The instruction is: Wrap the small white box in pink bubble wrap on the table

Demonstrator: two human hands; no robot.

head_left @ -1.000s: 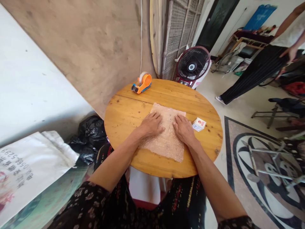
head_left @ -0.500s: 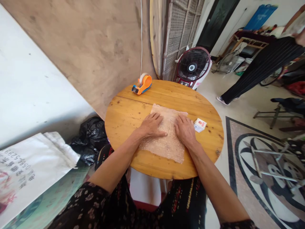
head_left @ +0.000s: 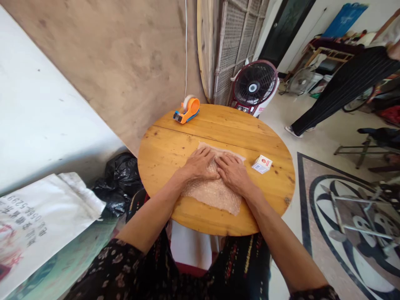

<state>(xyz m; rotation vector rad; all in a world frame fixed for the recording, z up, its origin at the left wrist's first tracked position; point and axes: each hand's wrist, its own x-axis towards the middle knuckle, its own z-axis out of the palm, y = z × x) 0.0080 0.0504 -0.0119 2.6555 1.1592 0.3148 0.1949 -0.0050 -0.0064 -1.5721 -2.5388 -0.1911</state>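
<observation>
A sheet of clear bubble wrap [head_left: 215, 194] lies on the round wooden table [head_left: 250, 129]. My left hand [head_left: 201, 164] rests flat on its left part, fingers spread. Near the sheet's middle my right hand [head_left: 233, 171] lies palm down with its fingers stretched out, close beside the left thumb. Neither hand grips anything. To the right of my right hand sits a small white box [head_left: 262, 164] with red print. An orange tape dispenser [head_left: 187, 110] with a roll of tape stands at the table's far left edge.
Behind the table stands a fan [head_left: 253, 86]. Black plastic bags [head_left: 122, 179] and a white sack [head_left: 46, 221] are at the left. A person in dark trousers [head_left: 346, 89] stands at the back right, near a metal-framed stool [head_left: 365, 146].
My right hand has moved left across the bubble wrap, close to my left hand, away from the small box. The box now shows fully and looks slightly turned. My left hand has barely moved.
</observation>
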